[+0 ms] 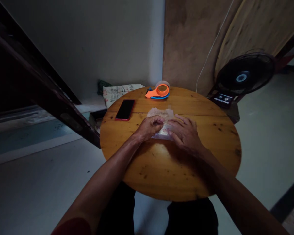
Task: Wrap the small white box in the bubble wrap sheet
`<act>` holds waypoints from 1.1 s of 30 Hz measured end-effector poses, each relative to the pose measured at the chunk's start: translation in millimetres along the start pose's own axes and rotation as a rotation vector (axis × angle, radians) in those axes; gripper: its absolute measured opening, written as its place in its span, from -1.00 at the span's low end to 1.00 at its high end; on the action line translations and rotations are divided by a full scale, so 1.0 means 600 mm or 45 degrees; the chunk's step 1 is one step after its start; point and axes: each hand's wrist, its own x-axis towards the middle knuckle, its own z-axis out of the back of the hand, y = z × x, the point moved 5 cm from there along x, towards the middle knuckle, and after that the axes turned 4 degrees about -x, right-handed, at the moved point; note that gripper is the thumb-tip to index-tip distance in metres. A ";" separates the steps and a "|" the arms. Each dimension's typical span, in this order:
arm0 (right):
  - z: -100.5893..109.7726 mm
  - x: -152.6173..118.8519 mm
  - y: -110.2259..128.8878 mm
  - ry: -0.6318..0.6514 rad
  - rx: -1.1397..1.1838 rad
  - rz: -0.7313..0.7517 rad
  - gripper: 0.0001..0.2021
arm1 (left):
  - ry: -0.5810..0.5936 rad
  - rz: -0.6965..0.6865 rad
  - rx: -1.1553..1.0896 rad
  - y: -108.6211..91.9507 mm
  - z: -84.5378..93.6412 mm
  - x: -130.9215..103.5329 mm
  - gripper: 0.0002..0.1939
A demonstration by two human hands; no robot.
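Note:
A small whitish, translucent plastic packet (163, 113) with faint red print lies flat near the middle of the round wooden table (159, 169). On its left side my left hand (150, 126) is closed, thumb and index finger pinched together at the packet's surface; what is between the fingertips is too small to make out. My right hand (185, 133) lies over the packet's right side with its fingers spread, palm down. Parts of the packet are hidden under both hands.
Behind the packet stands an orange and blue tape dispenser (159, 92). A dark phone with a red edge (124, 109) lies at the table's back left. A black fan (245, 75) stands beyond the right edge, and a printed sack (120, 92) sits behind the table.

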 end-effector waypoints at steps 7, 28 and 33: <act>0.004 0.002 0.006 -0.029 -0.043 -0.007 -0.65 | -0.129 0.029 0.150 -0.013 0.043 -0.014 -0.67; 0.006 0.002 0.021 -0.014 -0.156 0.097 -0.75 | -0.301 0.292 1.200 -0.022 0.098 -0.062 -0.38; 0.000 0.004 0.026 0.017 -0.182 0.107 -0.75 | -0.312 0.404 1.173 -0.019 0.114 -0.072 -0.37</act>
